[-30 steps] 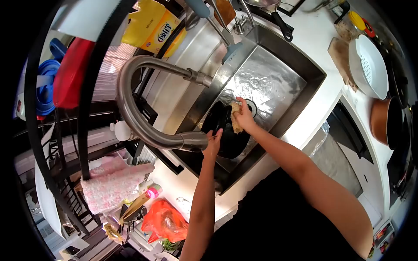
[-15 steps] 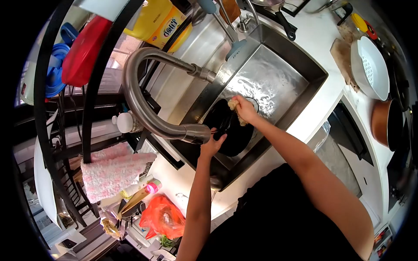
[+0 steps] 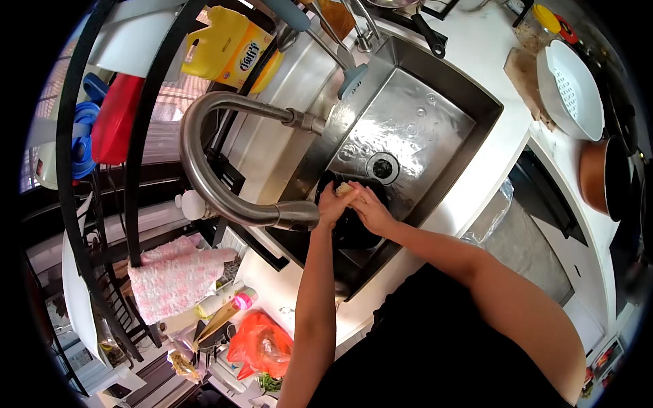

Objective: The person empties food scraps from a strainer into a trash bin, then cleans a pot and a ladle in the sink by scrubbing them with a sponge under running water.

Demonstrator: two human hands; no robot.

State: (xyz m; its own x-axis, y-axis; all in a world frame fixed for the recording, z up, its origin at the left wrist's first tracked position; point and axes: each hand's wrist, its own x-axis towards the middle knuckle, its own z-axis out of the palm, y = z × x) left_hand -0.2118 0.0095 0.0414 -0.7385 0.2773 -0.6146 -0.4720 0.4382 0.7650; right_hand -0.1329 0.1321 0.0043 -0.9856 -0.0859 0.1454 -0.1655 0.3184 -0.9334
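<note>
Meeting at the tan scrubber [image 3: 345, 188], my left hand [image 3: 333, 205] and right hand [image 3: 371, 209] are partly curled; I can't tell which has hold of it, or whether either grips the black pan [image 3: 357, 232] beneath. That pan lies in the sink [image 3: 435, 129], near the drain [image 3: 383, 167]. I'd call this the scrubbing step; the next pass probably calls for one hand steadying the pan while the other presses. The faucet [image 3: 204, 156] crowds my left side, its spout beside my wrist. Beyond are a spatula [image 3: 352, 81] and a white colander [image 3: 570, 92].
</note>
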